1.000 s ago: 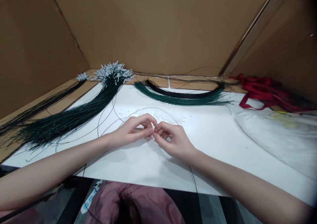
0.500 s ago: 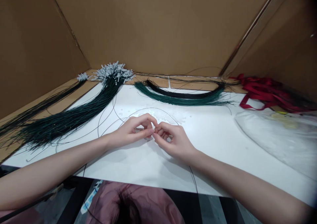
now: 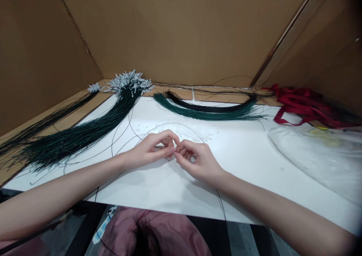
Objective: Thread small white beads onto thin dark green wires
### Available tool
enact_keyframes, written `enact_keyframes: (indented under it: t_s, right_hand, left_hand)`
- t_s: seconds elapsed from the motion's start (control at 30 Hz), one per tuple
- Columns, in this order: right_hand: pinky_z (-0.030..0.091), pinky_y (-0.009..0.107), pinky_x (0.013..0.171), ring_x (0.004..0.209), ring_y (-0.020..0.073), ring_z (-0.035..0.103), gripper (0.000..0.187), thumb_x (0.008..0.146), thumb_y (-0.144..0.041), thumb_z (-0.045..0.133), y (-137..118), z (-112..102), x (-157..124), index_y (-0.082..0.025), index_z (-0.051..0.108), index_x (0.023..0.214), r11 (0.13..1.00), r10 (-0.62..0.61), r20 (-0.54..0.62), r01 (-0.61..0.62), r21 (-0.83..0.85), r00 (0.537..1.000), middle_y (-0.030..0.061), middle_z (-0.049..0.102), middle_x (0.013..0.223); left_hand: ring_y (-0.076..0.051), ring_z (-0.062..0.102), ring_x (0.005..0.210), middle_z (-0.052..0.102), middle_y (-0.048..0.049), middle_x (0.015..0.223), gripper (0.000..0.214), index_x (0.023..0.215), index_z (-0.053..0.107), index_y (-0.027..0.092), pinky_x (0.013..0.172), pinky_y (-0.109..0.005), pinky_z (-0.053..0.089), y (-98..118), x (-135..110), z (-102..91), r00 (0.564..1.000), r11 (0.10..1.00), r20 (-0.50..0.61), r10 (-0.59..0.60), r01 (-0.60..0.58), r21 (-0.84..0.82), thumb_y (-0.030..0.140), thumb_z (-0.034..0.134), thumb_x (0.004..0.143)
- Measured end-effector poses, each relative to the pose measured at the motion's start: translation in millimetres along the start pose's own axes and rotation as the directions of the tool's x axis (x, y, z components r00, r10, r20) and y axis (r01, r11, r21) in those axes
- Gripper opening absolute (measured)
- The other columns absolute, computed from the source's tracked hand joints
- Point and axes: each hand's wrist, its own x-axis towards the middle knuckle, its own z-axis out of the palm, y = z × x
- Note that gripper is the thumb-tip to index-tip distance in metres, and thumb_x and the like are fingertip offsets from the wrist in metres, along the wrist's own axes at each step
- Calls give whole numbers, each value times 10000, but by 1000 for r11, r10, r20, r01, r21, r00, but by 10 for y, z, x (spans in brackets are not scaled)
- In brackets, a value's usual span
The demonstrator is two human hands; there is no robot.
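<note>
My left hand and my right hand meet over the white board. Thumbs and forefingers are pinched together, tip against tip. Whatever sits between the fingertips is too small or hidden to make out. A thin dark wire arches behind both hands and runs down to my right knuckles. Below my right wrist a dark wire comes out and hangs over the board's front edge. Just beyond the hands lie small white beads, scattered and hard to separate from the board.
At left lie long green wire stems with white beaded tips, beside a thinner bundle. Behind the hands are curved green wires and black wires. Red ribbon and a clear plastic bag are at right. Cardboard walls enclose the back.
Hardly anything differs. My right thumb has shifted very slightly to the left at the pinch; the wires, beads and bundles stay where they were.
</note>
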Motion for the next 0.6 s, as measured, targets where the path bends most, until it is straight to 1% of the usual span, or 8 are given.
enact_keyframes:
  t_s: [0.4,0.6]
  right_hand:
    - [440,194,570,609,94,576,63,837,-158,559,7,2,-5,-153,619,819,1000,13,24,-13,-9,1000,4,681,718]
    - [424,204,554,588,98,551,86,844,-196,557,17,3,-8,-148,614,798,999,9,30,-7,-47,999,2,640,674]
  left_hand:
    - [-145,613,824,610,-47,915,143,1028,546,181,751,-263,494,6,-5,-2,1000,1000,20,-11,12,-24,299,535,948]
    - [-149,613,826,610,-54,912,144,1015,554,169,744,-259,496,-1,0,2,1000,1000,29,3,-3,-1,293,537,944]
